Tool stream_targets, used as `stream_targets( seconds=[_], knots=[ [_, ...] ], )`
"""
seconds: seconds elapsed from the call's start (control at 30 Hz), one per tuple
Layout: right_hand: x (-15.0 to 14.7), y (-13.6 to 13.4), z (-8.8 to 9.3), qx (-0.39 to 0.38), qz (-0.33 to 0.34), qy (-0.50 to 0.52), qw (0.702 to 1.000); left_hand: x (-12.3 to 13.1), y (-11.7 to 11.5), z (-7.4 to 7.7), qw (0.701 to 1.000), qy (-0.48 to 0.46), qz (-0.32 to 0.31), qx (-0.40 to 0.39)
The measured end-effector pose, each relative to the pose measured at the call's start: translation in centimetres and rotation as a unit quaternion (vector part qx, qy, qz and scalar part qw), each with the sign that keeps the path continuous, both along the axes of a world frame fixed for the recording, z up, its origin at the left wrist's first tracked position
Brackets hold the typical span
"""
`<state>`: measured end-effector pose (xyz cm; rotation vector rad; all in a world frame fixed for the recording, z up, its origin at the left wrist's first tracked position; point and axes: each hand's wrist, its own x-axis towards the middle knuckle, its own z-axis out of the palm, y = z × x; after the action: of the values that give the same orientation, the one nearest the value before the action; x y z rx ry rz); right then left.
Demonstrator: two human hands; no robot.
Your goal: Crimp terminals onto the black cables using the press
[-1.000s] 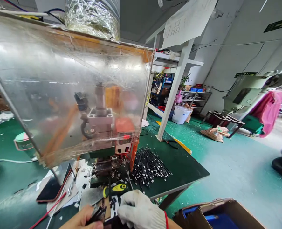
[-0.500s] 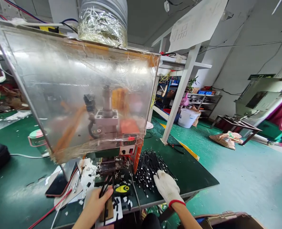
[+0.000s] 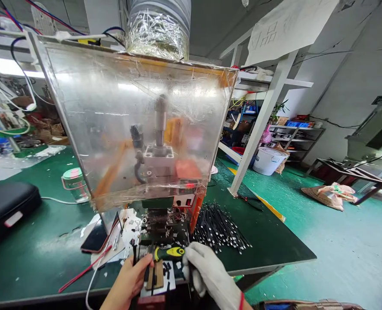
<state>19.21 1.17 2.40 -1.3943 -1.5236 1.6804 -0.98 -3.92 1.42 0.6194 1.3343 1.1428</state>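
Green workbench [image 3: 274, 245], near edge, strip work in hand.
Left hand [image 3: 129, 277], bare: fingers closed on thin black strips [image 3: 134, 251]. Right hand [image 3: 208, 267], white-gloved: fingers curled; whether holding anything, I cannot tell. Yellow-and-black handle [image 3: 169, 253]: left hand's two o'clock. Heaped black strips [image 3: 221, 228]: right hand's one o'clock. Press [image 3: 159, 161] behind clear shield [image 3: 97, 107]: handle's twelve o'clock, farther back.

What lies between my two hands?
In the head view, a yellow-and-black handle, a brown piece and white paper with black scraps lie between the left hand and gloved right hand.
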Motion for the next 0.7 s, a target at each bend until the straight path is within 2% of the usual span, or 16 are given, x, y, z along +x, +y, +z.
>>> stream_targets(
  seconds=[0.13, 0.3, 0.57, 0.7],
  knots=[
    [-4.4, 1.5, -2.2, 0.010, 0.014, -0.036, 0.999, -1.1, -1.1, -0.6, 0.999, -0.003, 0.039, -0.010],
    [-6.1, 3.4, -4.2, -0.007, 0.004, -0.055, 0.998, -2.0, -2.5, -0.8, 0.997, -0.001, 0.073, -0.014],
    [-6.9, 4.1, -3.6, -0.038, -0.004, -0.001, 0.999, -2.6, -3.0, -2.2, 0.996, -0.019, 0.092, 0.003],
    [-7.0, 4.2, -3.3, -0.046, -0.011, 0.005, 0.999, -2.7, -2.9, -2.1, 0.995, -0.040, 0.090, 0.009]
  ],
)
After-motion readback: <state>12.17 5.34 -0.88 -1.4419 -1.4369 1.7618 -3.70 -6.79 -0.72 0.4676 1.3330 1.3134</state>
